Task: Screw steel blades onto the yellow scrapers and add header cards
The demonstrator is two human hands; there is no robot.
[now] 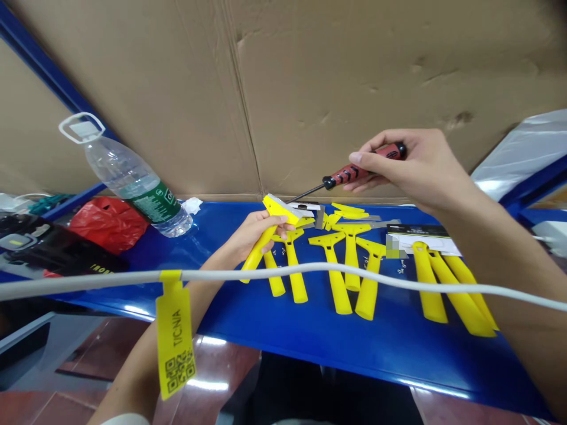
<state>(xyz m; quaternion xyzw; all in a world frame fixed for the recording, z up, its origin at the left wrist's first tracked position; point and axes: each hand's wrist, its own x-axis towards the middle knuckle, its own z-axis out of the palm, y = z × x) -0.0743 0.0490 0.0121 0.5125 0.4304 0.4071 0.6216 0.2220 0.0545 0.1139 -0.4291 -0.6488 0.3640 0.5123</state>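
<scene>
My left hand (252, 235) is closed round a yellow scraper (257, 255), its head tilted up with a grey blade along it. My right hand (398, 162) grips a screwdriver (348, 174) by its red and black handle. The screwdriver's shaft points down to the left, its tip at the scraper's head; whether it touches a screw cannot be made out. Below and right of my left hand, several yellow handles (336, 286) lie on the blue table (274, 336). Loose blades (320, 217) and yellow head pieces (349, 211) lie behind them.
A large water bottle (133, 183) stands at the left beside a red plastic bag (108, 224) and a black object (57, 251). A white cable (319, 268) with a yellow tag (174, 336) crosses the foreground. More handles (460, 295) lie at the right near packaging (443, 239). Cardboard (354, 77) stands behind.
</scene>
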